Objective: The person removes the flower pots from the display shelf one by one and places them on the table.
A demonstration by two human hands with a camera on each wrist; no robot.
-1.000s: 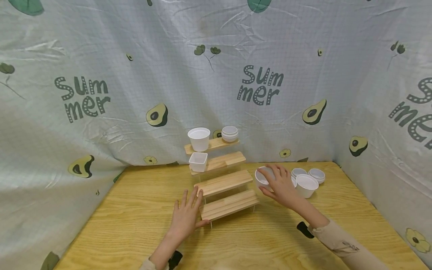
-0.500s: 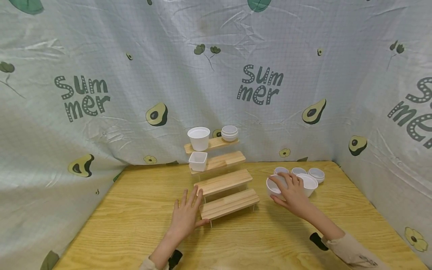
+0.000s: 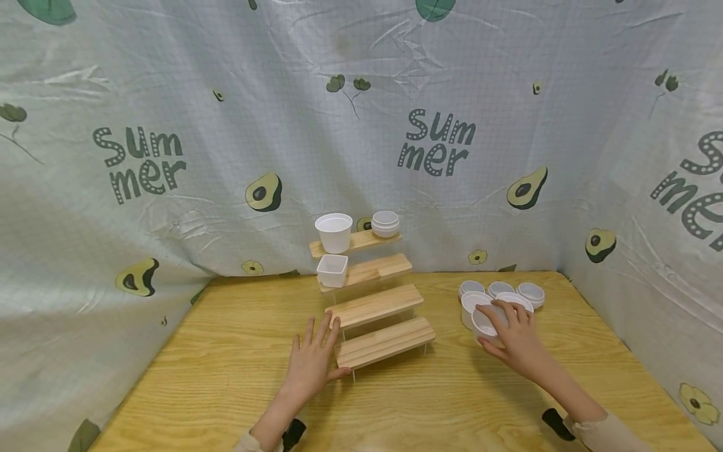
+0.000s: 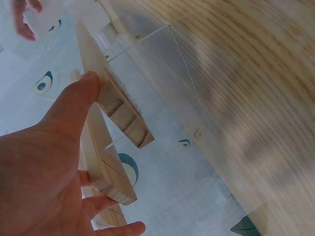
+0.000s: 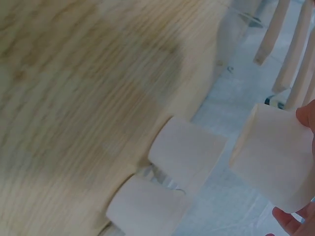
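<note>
My right hand (image 3: 516, 339) grips a white round plastic pot (image 3: 484, 331), fingers over its rim and thumb at its side. In the right wrist view the held pot (image 5: 275, 157) is raised off the table, beside two similar standing pots (image 5: 187, 152). My left hand (image 3: 310, 361) rests spread at the left end of a tiered wooden display stand (image 3: 375, 306). In the left wrist view its thumb presses a plank's end (image 4: 125, 115), with other fingers by the planks behind. A larger white pot (image 3: 334, 233), a small round jar (image 3: 386, 224) and a square pot (image 3: 332, 271) stand on the upper tiers.
At the table's right, several small white jars (image 3: 530, 294) stand in a row behind two pots, a left one (image 3: 469, 309) and a right one (image 3: 516, 299). A printed curtain (image 3: 294, 138) hangs behind and on both sides of the wooden table (image 3: 226, 364).
My right hand has moved right and nearer the front with the pot, uncovering a jar and a standing pot behind it. My left hand has stayed on the stand.
</note>
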